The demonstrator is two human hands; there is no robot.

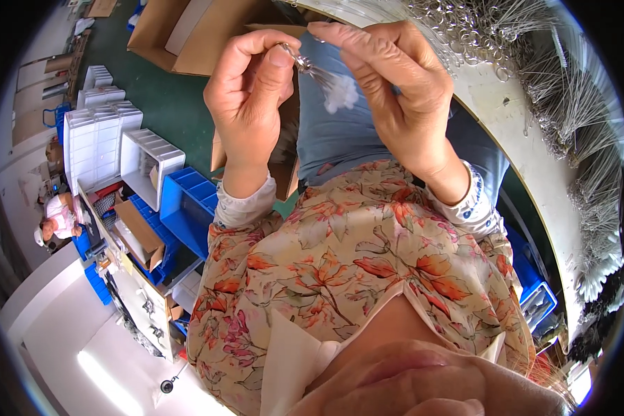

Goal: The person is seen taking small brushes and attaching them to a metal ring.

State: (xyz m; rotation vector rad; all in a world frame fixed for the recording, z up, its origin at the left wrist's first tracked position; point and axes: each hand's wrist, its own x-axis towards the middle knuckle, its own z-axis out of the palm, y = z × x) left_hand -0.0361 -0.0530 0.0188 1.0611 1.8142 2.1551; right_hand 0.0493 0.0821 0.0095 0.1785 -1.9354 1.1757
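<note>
A: What resists a clear reading?

B: The small brush bundle: its white tips blur into one tuft, so the wires cannot be counted. A glint under the right fingertips is too small to identify. The heap of wire brushes on the pale bench is cut off by the dark fisheye rim. The cardboard box below is partly covered by the left forearm.

A: Left hand?

B: Thumb and index finger pinch the bundle at its metal ring end; other fingers curled in.

A: Right hand?

B: Raised opposite, fingers bent, index reaching toward the ring end. Fingertips just beside it; whether they touch or grip anything, cannot tell.

A: Bundle position?

B: Between the two hands, above the blue trousers, white tips slanting down toward the right hand
</note>
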